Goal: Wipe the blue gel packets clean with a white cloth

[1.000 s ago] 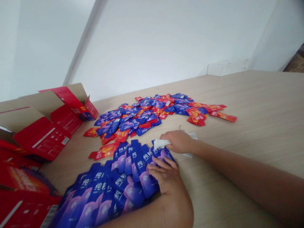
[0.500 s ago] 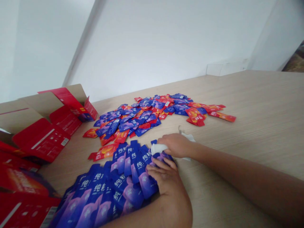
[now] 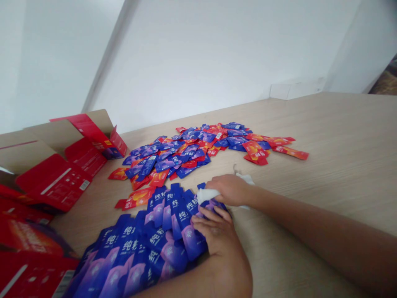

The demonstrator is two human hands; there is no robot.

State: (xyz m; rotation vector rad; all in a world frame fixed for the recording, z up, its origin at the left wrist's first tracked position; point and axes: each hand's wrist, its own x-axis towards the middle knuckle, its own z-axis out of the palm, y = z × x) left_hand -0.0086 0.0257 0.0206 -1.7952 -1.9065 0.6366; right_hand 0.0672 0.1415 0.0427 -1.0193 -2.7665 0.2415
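Note:
My right hand [image 3: 231,190] is closed around a crumpled white cloth or tissue [image 3: 208,194], one end of which rests on the blue sachets while more of it sticks out behind the hand. My left hand [image 3: 215,227] lies with fingers spread on the right end of the sachets, just below my right hand. These blue-and-purple sachets [image 3: 169,244] overlap in fanned rows with white lettering facing up. My left forearm hides part of the lower rows.
A loose heap of blue and red sachets [image 3: 186,151] lies further back on the wooden table [image 3: 325,165]. Red sachets [image 3: 138,198] lie between heap and rows. Open red cartons [image 3: 58,182] stand at left. A white box [image 3: 296,88] sits by the wall.

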